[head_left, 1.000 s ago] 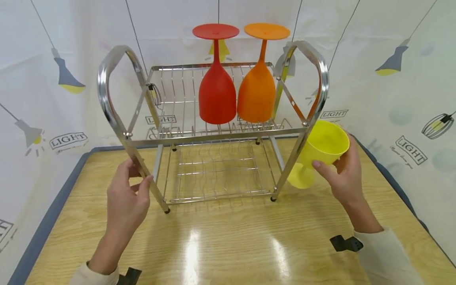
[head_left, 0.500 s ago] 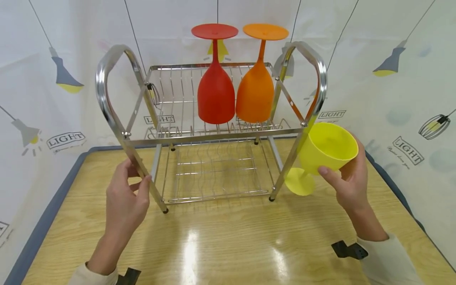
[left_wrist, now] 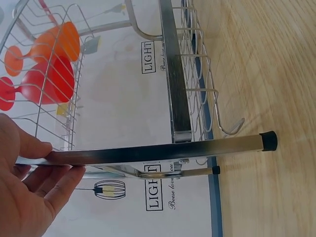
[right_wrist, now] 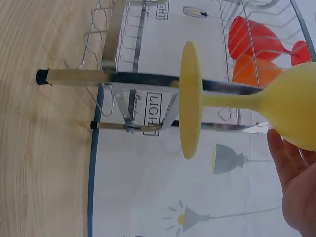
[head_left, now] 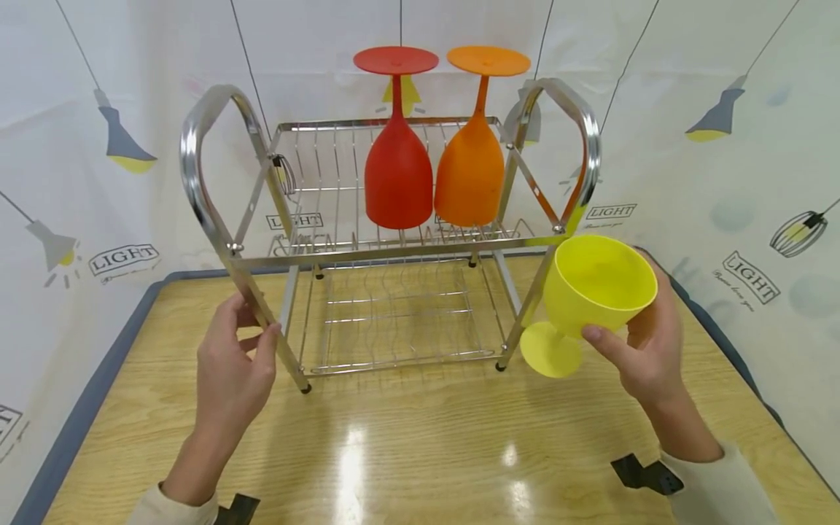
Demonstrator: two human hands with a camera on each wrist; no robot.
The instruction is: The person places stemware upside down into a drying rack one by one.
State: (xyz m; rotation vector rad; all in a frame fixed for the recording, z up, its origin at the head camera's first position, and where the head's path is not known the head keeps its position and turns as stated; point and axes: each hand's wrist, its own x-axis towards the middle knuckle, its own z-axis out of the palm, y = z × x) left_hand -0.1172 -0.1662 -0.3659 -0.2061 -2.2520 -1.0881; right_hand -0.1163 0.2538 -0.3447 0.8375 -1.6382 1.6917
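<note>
My right hand (head_left: 646,343) grips a yellow goblet (head_left: 600,281) by its bowl, just right of the metal dish rack (head_left: 394,254). The goblet's mouth faces up and tilts toward me, and its round foot (right_wrist: 190,98) hangs below on a short stem. At the rack's front left leg, my left hand (head_left: 236,364) pinches the metal between thumb and fingers; the left wrist view shows the thumb (left_wrist: 32,145) on one side of the bar. Upside down on the upper tier stand a red goblet (head_left: 398,175) and an orange goblet (head_left: 470,175), side by side.
The rack's lower wire tier (head_left: 400,313) sits low over the wooden table (head_left: 420,452). Curved chrome side handles (head_left: 590,131) rise at both ends of the rack. A white sheet printed with lamps (head_left: 722,65) hangs behind and along the sides.
My right hand has moved the yellow goblet slightly down and toward me, to the right of the rack. The left hand stays on the leg, and the red and orange goblets have not moved.
</note>
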